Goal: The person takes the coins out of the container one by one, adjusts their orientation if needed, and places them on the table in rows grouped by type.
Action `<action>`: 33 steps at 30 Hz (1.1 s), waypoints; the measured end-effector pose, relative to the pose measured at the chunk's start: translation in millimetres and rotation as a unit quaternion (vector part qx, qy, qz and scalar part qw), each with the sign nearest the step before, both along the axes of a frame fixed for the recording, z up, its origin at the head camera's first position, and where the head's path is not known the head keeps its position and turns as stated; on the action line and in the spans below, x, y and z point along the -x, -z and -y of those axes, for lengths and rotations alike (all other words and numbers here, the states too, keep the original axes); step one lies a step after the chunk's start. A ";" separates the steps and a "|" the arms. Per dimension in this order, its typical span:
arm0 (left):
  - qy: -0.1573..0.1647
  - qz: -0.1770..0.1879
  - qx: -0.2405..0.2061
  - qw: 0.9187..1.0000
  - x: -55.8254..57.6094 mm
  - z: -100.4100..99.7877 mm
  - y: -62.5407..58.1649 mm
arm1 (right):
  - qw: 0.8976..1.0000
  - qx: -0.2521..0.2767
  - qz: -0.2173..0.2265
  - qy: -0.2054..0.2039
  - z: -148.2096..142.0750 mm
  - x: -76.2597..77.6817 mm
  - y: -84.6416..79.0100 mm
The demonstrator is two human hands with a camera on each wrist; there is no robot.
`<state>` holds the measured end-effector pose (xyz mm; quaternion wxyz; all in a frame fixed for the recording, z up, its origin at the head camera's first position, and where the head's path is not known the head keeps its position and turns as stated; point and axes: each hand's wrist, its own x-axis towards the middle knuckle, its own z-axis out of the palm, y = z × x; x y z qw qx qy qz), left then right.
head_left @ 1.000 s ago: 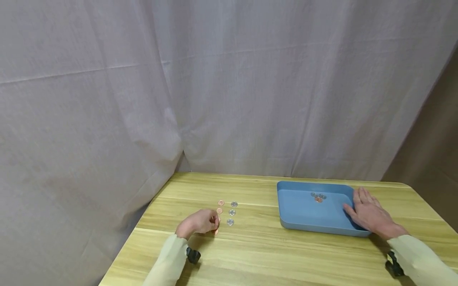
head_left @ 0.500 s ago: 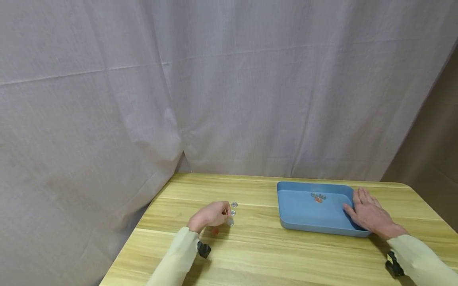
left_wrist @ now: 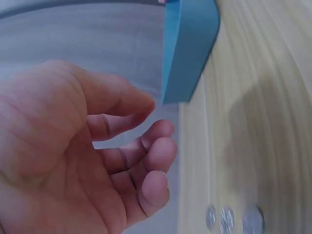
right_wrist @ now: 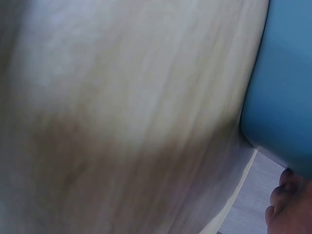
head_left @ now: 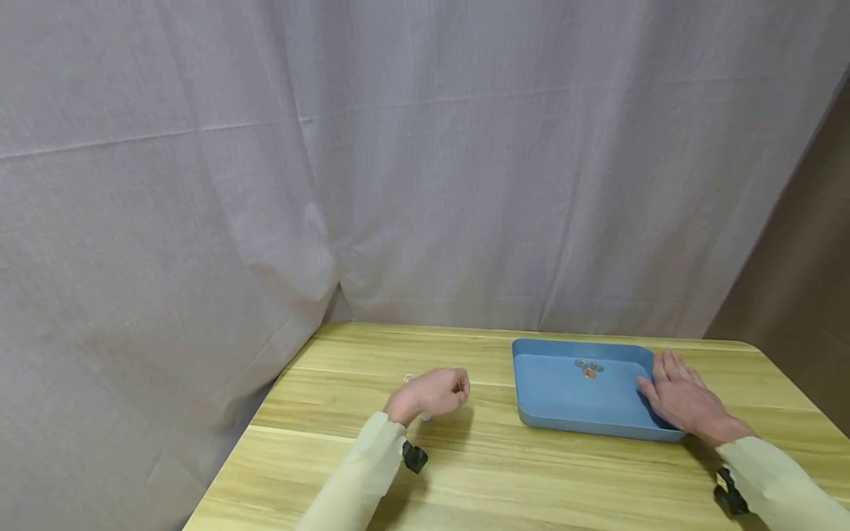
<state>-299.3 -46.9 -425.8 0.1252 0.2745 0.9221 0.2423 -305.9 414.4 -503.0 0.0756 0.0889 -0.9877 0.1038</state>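
Note:
My left hand (head_left: 434, 391) is raised over the table, thumb and index fingertips together. A reddish edge shows at those fingertips in the head view, a copper coin seen there more clearly a moment ago; the left wrist view hides it. Below, silver coins (left_wrist: 253, 221) lie in a row on the wood. One copper coin (head_left: 408, 377) shows past the hand; the forearm covers others. My right hand (head_left: 687, 402) rests with straight fingers on the right side of the blue tray (head_left: 578, 402). Several silver and copper coins (head_left: 589, 374) lie inside it, toward the back.
The wooden table (head_left: 491, 472) runs under everything, with bare wood between the left hand and the tray. A grey curtain (head_left: 451, 184) hangs behind the table's back edge and along its left. Each wrist carries a small black camera (head_left: 415, 457).
My left hand has lifted from the copper coin row and moved right, past the silver coins toward the tray, fingertips still pinched. The right hand and tray have stayed in place.

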 end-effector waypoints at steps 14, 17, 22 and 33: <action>-0.004 -0.070 -0.041 0.997 6.3 -64.9 -2.4 | 1.000 -0.007 -0.010 -0.002 -0.6 0.8 0.6; -0.007 -0.073 -0.052 0.996 7.3 -74.1 -0.9 | 1.000 -0.008 -0.011 0.000 -0.3 0.7 0.5; -0.005 -0.075 -0.069 0.995 10.1 -88.9 2.9 | 1.000 -0.008 -0.007 0.003 0.8 -0.5 -0.6; 0.008 -0.042 -0.122 0.992 14.4 -123.7 14.3 | 1.000 -0.014 -0.015 -0.016 -0.8 -0.5 -3.5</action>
